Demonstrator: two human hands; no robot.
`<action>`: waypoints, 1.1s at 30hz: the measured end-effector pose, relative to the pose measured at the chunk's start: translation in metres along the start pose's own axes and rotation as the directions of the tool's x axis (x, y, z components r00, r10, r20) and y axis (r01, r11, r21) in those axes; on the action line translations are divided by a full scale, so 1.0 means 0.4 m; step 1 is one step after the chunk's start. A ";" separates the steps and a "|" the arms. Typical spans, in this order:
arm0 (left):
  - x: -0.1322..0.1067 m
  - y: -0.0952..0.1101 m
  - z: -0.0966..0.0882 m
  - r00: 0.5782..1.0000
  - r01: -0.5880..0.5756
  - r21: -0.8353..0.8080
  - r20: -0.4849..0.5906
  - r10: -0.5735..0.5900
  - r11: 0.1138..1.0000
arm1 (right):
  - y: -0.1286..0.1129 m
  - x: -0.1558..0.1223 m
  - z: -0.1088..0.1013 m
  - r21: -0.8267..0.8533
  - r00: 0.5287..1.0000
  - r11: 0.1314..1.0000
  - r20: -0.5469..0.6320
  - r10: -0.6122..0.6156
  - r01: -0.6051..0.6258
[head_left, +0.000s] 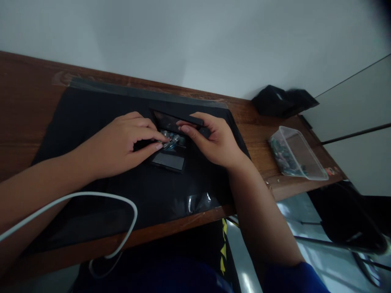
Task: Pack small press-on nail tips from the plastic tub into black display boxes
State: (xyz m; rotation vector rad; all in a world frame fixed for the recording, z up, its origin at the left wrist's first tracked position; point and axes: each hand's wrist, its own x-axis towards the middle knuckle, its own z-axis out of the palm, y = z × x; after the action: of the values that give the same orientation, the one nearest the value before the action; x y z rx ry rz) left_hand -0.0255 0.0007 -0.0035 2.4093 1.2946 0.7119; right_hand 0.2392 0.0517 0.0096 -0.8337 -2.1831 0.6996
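Observation:
A small black open device (170, 151) lies on a black mat (91, 122) in the middle of the wooden desk, with small shiny parts showing inside it. My left hand (122, 142) rests on its left side, fingers curled, thumb and forefinger pinched at the small parts. My right hand (214, 140) grips the device's right edge, fingers closed over the top of its dark frame.
A clear plastic tub (301, 162) with several small parts stands near the desk's right end. A black pouch (282, 101) lies at the back right against the wall. A white cable (100, 199) loops over the desk's front edge (171, 228). A dark chair (351, 219) stands at the right.

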 end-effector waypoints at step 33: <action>-0.048 -0.080 -0.084 0.947 0.253 0.054 0.192 -0.259 0.966 | 0.053 0.017 -0.038 0.275 0.996 0.957 0.018 0.087 -0.089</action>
State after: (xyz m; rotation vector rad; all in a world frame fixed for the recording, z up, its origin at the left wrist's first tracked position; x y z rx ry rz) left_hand -0.0751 0.0032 0.0032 2.2093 1.5029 0.3732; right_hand 0.2546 0.0739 0.0074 -0.7857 -2.0024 1.0253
